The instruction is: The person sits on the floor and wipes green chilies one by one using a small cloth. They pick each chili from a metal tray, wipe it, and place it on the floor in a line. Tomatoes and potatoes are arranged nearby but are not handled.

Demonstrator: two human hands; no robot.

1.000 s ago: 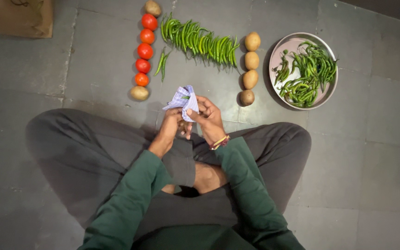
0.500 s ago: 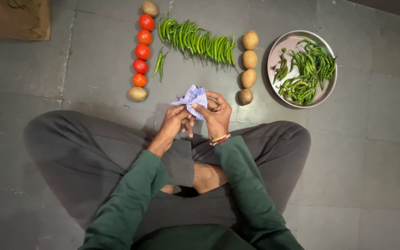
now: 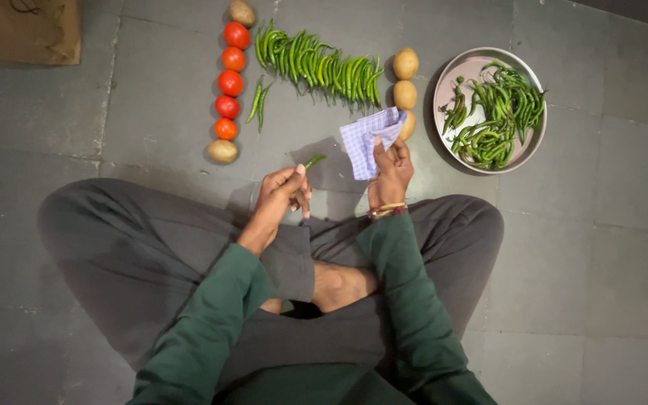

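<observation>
Grey stone floor (image 3: 601, 247) is seen beneath crossed legs. Right of centre, a round metal plate (image 3: 451, 82) is filled with green chillies. A row of chillies (image 3: 316, 66) is flanked by tomatoes (image 3: 230, 81) and potatoes (image 3: 405, 79). A checked cloth (image 3: 369, 139) is gripped in the right hand (image 3: 391, 171); a single green chilli (image 3: 313, 160) is pinched in the left hand (image 3: 283, 191).

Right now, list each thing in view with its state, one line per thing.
Left hand: closed on a single green chilli.
Right hand: closed on a checked cloth, held up, loosely unfolded.
Metal plate: on the floor, holding loose chillies.
Chilli row: laid side by side on the floor.
Tomatoes: lined in a column.
Potatoes: in a column, partly hidden by the cloth.
</observation>
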